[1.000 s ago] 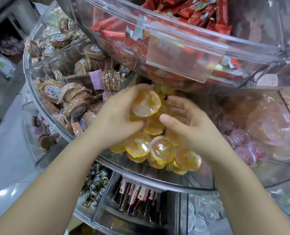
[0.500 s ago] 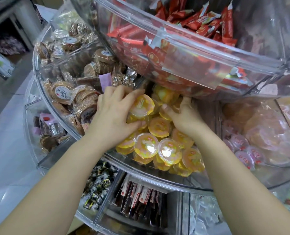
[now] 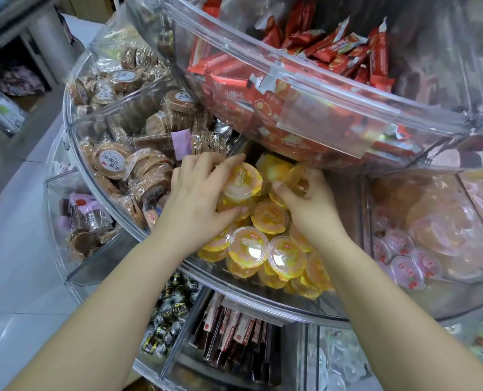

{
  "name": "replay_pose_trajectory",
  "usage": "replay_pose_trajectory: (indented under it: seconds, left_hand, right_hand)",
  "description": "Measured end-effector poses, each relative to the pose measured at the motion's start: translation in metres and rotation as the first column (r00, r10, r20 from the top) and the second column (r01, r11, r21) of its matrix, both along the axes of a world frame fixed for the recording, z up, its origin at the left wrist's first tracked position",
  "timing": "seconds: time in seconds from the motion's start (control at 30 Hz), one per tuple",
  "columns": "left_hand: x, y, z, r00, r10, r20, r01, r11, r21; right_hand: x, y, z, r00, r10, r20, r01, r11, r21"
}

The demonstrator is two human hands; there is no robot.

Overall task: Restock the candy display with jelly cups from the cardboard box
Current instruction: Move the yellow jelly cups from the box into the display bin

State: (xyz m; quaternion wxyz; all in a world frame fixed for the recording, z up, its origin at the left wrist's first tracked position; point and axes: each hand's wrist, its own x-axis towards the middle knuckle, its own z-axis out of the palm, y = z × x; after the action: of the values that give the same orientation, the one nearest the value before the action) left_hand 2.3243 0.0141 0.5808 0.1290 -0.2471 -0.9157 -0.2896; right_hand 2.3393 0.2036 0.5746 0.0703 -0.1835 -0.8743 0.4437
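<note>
A pile of yellow jelly cups [image 3: 265, 249] with clear lids fills the middle compartment of the clear round candy display [image 3: 263, 300]. My left hand [image 3: 198, 198] grips a yellow jelly cup [image 3: 241, 180] at the back left of the pile, fingers curled over its top and thumb under it. My right hand [image 3: 308, 198] reaches deep into the same compartment, its fingers curled round another yellow cup [image 3: 295, 176] under the upper tier. The cardboard box is out of view.
Wrapped brown biscuit rounds [image 3: 138, 165] fill the compartment to the left. Pink jelly cups [image 3: 404, 255] lie in the compartment to the right. The upper tier [image 3: 333, 117], full of red snack bars, overhangs my hands. Dark wrapped sweets [image 3: 172, 306] sit in the tier below.
Both hands have pushed farther back into the jelly cup compartment. The right hand, open and hovering a second ago, now has its fingers curled round a cup at the back.
</note>
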Motion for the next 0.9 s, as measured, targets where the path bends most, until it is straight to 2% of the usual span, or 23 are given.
replay_pose_trajectory:
  seconds: [0.07, 0.2, 0.33, 0.5, 0.6, 0.73, 0.9]
  left_hand:
    - [-0.001, 0.000, 0.000, 1.000, -0.005, 0.001, 0.005, 1.000, 0.014]
    - [0.000, -0.001, 0.000, 1.000, -0.015, 0.013, 0.015, 0.999, 0.037]
    - [0.000, -0.003, 0.003, 0.998, -0.038, 0.057, 0.035, 0.998, 0.059]
    - [-0.002, -0.005, 0.013, 0.989, -0.052, 0.138, 0.038, 0.994, 0.101]
    - [-0.004, -0.008, 0.018, 0.985, -0.054, 0.166, 0.036, 0.994, 0.105]
    - [-0.005, -0.009, 0.022, 0.990, -0.047, 0.130, 0.042, 0.998, 0.039]
    - [-0.007, -0.007, 0.025, 0.986, -0.078, 0.148, 0.080, 0.997, -0.009]
  right_hand:
    - [0.015, 0.001, 0.003, 0.996, -0.017, -0.087, 0.009, 0.995, -0.098]
    - [0.047, 0.000, 0.017, 0.979, -0.008, -0.206, -0.032, 0.981, -0.191]
    - [0.060, -0.003, 0.039, 0.957, 0.044, -0.286, -0.090, 0.985, -0.149]
    - [0.050, -0.006, 0.056, 0.942, 0.276, -0.192, -0.252, 0.957, 0.142]
    - [0.044, -0.009, 0.047, 0.899, 0.418, -0.131, -0.395, 0.903, 0.170]
    - [0.041, -0.006, 0.032, 0.905, 0.415, -0.097, -0.410, 0.910, 0.062]
    - [0.037, -0.013, 0.026, 0.931, 0.324, -0.165, -0.313, 0.945, 0.095]
